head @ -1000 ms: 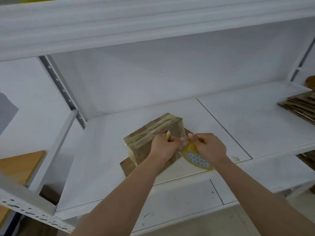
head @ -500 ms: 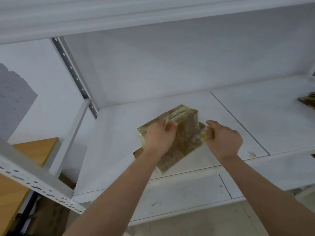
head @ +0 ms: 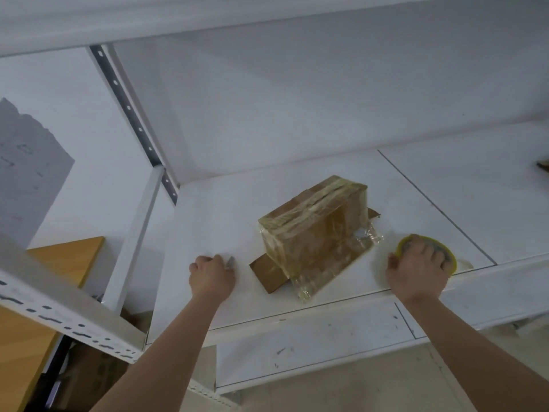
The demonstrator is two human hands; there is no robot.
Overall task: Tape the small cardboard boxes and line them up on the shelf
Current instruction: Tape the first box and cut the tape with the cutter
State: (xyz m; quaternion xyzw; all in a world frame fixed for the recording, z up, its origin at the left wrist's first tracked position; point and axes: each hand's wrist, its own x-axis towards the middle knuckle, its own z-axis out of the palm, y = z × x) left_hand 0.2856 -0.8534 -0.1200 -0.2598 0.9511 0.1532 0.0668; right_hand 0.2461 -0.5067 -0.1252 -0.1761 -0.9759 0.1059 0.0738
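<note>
A small cardboard box (head: 315,230), wrapped in glossy clear tape, stands tilted on the white shelf (head: 445,188). A brown flap (head: 267,273) sticks out under its near corner, and a loose tape end (head: 370,233) hangs off its right side. My left hand (head: 212,276) rests on the shelf left of the box, apart from it, fingers curled round a small cutter whose grey tip (head: 230,262) shows. My right hand (head: 419,269) grips the yellow tape roll (head: 407,243), which lies flat on the shelf right of the box.
A perforated metal upright (head: 130,114) stands at the shelf's back left corner, and an upper shelf board (head: 267,16) hangs overhead. Flat cardboard (head: 543,166) peeks in at the far right edge. A wooden board (head: 65,263) lies lower left. A grey paper (head: 26,173) hangs on the left wall.
Both hands have let go of the box and moved apart. The left went to the shelf on the left; the right set the tape roll down on the right.
</note>
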